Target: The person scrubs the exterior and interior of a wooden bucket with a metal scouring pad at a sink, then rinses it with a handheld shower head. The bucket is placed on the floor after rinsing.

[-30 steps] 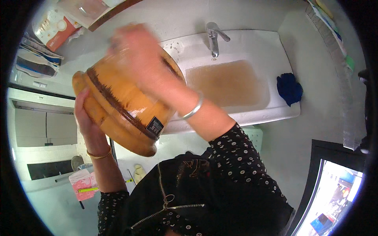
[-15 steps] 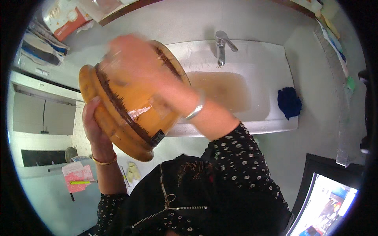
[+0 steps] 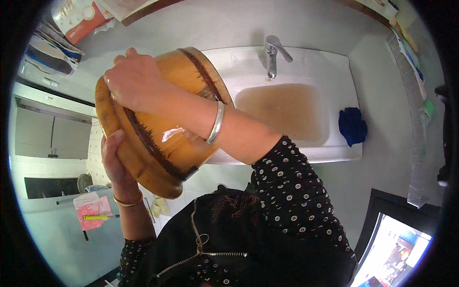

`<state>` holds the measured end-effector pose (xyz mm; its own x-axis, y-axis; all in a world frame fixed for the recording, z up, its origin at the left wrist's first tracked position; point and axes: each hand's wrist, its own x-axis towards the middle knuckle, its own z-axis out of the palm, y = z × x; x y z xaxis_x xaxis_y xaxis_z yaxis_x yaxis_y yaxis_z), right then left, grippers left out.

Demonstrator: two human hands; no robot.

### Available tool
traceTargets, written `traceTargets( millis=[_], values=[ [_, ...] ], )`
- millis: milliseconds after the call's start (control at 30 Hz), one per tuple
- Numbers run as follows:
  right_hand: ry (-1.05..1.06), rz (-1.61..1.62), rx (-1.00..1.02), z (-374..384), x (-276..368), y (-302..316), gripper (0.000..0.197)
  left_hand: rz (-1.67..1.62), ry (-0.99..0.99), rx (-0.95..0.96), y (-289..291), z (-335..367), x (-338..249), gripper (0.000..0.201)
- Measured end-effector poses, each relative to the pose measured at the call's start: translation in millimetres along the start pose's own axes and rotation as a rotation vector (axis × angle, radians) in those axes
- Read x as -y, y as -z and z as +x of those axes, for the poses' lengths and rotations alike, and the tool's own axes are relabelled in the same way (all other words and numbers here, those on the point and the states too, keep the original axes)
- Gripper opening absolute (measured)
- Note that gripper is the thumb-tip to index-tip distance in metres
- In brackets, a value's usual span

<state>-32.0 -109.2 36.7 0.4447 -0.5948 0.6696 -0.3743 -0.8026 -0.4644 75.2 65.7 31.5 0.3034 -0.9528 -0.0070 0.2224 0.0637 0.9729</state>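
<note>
A large yellow-brown glazed pot point(image 3: 191, 158), shiny and wet-looking, with dark brown jagged bands, is held tilted on its side to the left of the sink. My left hand point(image 3: 114, 160) grips its thick rim from the lower left, thumb on the outside, other fingers hidden behind. Across the upper side lies my right hand point(image 3: 136, 81), fingers curled against the wall close to the rim. Whatever may be inside those fingers is hidden. Beside the pot, the white sink point(image 3: 339, 86) holds cloudy brownish water point(image 3: 282, 112).
A chrome faucet point(image 3: 271, 57) rises at the sink's back edge. On the sink's right ledge sits a dark blue cloth point(image 3: 352, 126). A shelf edge point(image 3: 148, 12) runs above on the left. Pale slippers point(image 3: 160, 206) lie on the floor below. A lit screen point(image 3: 399, 248) stands at lower right.
My right hand, blurred by motion before, has moved left and down along the pot toward its rim. The pot and my left hand have barely shifted.
</note>
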Motion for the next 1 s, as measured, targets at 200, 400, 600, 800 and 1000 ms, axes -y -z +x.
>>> traceTargets(
  millis=[200,400,600,800,1000],
  values=[
    [-0.474,-0.281,0.084,-16,-141,26,0.019,-0.041,0.047,0.012,5,-1,1,0.050],
    [-0.183,0.020,-0.301,-61,-50,31,0.025,-0.147,0.115,-0.180,-15,4,-8,0.046],
    [-0.300,-0.175,-0.611,-141,-82,7,0.016,-0.065,0.079,-0.117,-19,4,-8,0.050],
    [-0.488,0.212,-0.416,-133,-35,78,0.012,-0.030,0.089,-0.062,-13,20,-11,0.048],
    [-0.249,-0.054,-0.496,-135,2,24,0.014,-0.035,0.095,-0.063,-18,16,-12,0.049]
  ],
)
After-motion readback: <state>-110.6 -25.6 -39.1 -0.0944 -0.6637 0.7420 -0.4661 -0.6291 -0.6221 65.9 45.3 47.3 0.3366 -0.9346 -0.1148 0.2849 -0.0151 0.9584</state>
